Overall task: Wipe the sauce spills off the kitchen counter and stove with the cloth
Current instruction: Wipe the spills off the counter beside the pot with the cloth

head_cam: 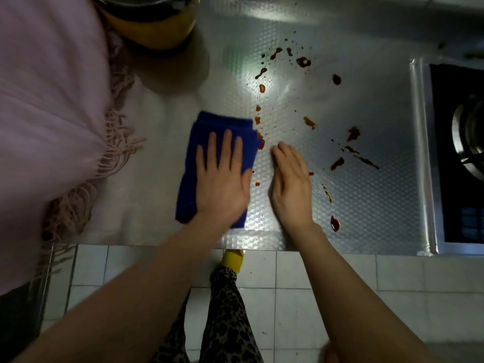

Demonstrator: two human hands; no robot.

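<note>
You will find no readable text, label, brand, number or sign anywhere in this view. The stove [457,158] shows a faint bluish patch on its dark glass at the near corner, but it is too dim and blurred for you to read as characters.
</note>
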